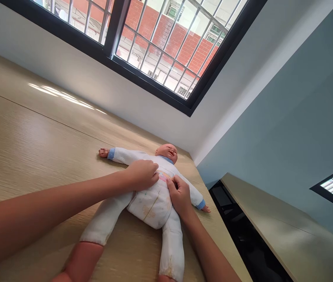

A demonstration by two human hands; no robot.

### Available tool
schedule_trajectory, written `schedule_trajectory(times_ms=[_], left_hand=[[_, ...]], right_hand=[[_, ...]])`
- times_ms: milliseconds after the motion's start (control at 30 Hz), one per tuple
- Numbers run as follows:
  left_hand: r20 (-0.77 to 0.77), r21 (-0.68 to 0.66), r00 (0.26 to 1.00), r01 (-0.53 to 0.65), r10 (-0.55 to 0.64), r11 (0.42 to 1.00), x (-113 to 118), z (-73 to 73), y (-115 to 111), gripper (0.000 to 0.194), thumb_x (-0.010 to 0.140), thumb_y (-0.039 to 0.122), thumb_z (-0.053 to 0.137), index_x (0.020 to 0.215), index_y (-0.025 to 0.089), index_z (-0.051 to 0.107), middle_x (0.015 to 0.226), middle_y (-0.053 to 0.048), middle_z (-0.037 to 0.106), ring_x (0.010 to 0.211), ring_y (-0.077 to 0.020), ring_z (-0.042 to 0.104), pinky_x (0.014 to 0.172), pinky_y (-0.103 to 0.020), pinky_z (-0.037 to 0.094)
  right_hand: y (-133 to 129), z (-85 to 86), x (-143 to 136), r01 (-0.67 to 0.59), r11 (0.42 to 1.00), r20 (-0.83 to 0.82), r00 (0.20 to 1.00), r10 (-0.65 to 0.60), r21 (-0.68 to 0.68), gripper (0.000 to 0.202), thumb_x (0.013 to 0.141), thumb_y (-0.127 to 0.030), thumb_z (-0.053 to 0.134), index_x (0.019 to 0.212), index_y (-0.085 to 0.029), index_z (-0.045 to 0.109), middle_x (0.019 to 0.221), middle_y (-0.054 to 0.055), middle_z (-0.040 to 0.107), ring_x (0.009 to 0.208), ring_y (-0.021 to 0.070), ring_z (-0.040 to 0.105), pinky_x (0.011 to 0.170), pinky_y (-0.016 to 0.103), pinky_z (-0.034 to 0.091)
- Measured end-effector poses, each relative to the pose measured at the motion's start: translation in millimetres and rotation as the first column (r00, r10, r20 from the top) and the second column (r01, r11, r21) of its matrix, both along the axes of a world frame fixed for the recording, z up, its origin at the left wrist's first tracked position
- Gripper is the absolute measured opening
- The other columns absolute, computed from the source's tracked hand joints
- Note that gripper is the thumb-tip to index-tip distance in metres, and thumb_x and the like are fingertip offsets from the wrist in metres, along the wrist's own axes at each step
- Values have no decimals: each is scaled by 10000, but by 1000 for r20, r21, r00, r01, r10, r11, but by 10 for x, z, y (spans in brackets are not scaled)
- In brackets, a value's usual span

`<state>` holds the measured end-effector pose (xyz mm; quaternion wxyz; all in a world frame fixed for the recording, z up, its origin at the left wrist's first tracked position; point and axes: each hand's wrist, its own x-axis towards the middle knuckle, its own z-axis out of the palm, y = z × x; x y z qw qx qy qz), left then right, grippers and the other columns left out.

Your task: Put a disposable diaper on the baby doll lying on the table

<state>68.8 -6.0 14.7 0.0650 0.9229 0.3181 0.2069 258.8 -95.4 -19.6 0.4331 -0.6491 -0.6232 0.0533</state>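
Note:
A baby doll (166,153) lies on its back on the wooden table, arms spread and legs toward me. It wears a white top with blue collar and cuffs. Around its hips is a white diaper (150,205) with a yellow line down the front and a coloured band at the waist. My left hand (142,175) is closed at one side of the diaper's waist, fingertips curled out of sight. On the other side, my right hand (180,192) pinches the waist edge between thumb and fingers.
The wooden table (37,156) runs along a white wall beneath a barred window (166,43). Its right edge lies close to the doll's outstretched arm. Beyond a dark gap stands a second wooden surface (272,211).

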Motion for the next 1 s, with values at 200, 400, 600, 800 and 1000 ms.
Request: schedule_trajectory(times_ms=[200,400,600,800,1000], left_hand=[[-19,27,1000,-10,11,1000,17,-21,30,308,958,326,404,870,169,654,939,-132,728,825,-272,654,689,-376,411],[-9,16,1000,-15,16,1000,29,-46,50,322,962,344,413,845,173,659,897,-120,712,785,-268,639,681,-376,400],[-1,18,1000,-8,8,1000,37,-63,71,318,958,351,426,807,181,648,851,-109,699,758,-263,630,670,-372,389],[-3,15,1000,-7,7,1000,45,-79,102,313,953,365,433,790,196,639,835,-103,696,758,-262,623,689,-369,396],[-6,17,1000,-1,1,1000,44,-68,93,312,960,368,426,781,200,619,835,-95,688,761,-257,622,680,-366,389]], right_hand=[[-1,-5,-3,0,1000,3,1000,0,4,378,919,-433,555,651,-224,387,602,-60,372,607,134,361,594,289,287],[5,-11,9,-6,1000,-3,1000,6,11,367,914,-411,561,648,-224,391,603,-59,375,606,133,355,593,291,281],[7,-17,18,-16,1000,-9,1000,16,20,357,913,-394,561,647,-227,392,602,-57,385,606,134,356,586,289,281],[8,-24,24,-16,1000,-14,1000,16,21,359,917,-398,563,649,-227,395,606,-55,397,608,135,364,586,286,291],[5,-23,25,-13,1000,-26,1000,14,19,360,914,-394,567,651,-226,389,605,-58,391,605,132,361,586,284,294]])
